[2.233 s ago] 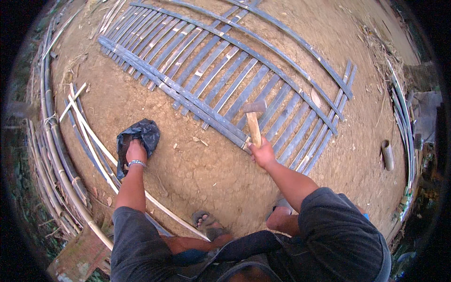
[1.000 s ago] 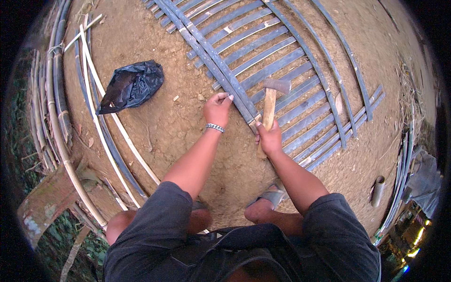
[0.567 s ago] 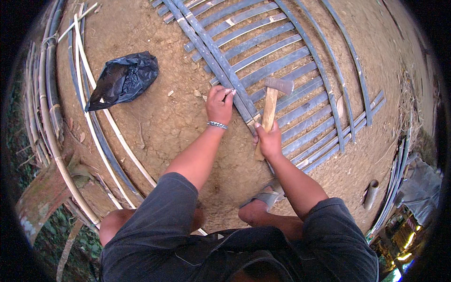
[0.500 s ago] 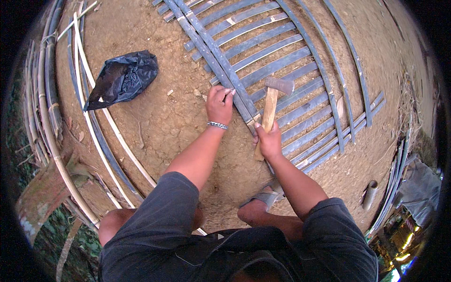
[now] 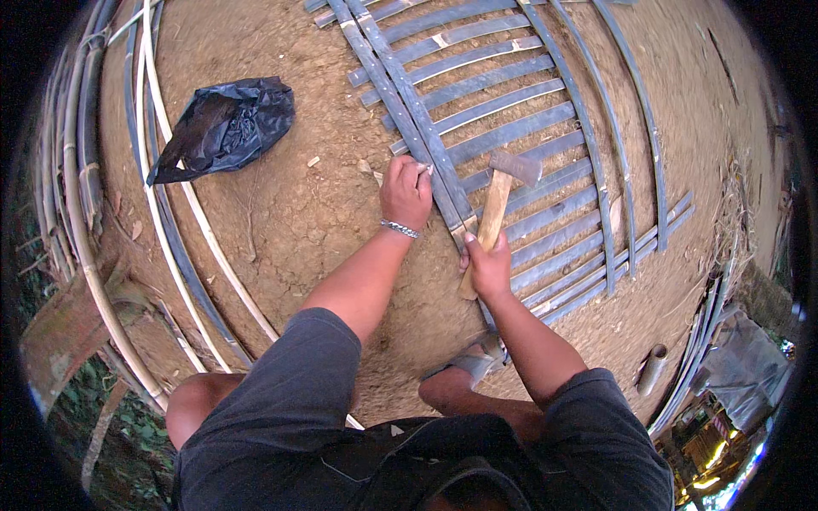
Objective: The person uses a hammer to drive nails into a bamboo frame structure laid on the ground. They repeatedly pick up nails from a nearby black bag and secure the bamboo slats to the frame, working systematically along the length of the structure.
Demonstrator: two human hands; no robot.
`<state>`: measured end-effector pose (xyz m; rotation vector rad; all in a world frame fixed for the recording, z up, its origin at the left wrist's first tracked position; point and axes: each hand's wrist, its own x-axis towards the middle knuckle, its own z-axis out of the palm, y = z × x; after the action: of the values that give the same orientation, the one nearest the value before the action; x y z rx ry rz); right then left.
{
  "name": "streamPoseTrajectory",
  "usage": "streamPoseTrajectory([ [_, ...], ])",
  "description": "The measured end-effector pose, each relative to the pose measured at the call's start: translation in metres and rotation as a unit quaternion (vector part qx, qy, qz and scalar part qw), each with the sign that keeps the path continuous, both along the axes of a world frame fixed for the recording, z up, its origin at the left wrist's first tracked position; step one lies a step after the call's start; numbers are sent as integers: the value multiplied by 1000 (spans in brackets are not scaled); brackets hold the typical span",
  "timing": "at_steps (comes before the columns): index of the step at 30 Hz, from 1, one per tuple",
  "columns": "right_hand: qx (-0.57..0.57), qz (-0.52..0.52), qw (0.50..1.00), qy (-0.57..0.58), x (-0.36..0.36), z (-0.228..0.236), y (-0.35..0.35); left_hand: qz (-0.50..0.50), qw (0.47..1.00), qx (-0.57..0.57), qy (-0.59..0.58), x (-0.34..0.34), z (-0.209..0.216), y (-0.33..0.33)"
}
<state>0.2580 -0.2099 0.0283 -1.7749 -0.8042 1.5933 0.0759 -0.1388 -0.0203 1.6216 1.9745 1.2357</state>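
Gripping a wooden-handled, grey metal hammer, the right hand sat by the near end of a long, dark bamboo rail that ran forward-left past the left hand — narrowly pinched, contents unclear.

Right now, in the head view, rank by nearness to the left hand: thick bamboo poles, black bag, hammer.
1. Hammer, right of the left hand
2. Black bag, left, on the ground
3. Thick bamboo poles, left, beyond the bag
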Motion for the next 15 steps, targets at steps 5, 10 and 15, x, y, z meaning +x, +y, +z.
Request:
streamPoseTrajectory([
  [5, 12, 4, 1000, 10, -2, 6, -1, 0, 999, -27, -43, 1, 4, -1],
  [10, 2, 50, 998, -28, 5, 6, -3, 2, 999, -29, -33, 3, 4, 1],
  [15, 167, 280, 896, -303, 13, 38, 17, 14, 998, -34, -45, 0, 5, 0],
])
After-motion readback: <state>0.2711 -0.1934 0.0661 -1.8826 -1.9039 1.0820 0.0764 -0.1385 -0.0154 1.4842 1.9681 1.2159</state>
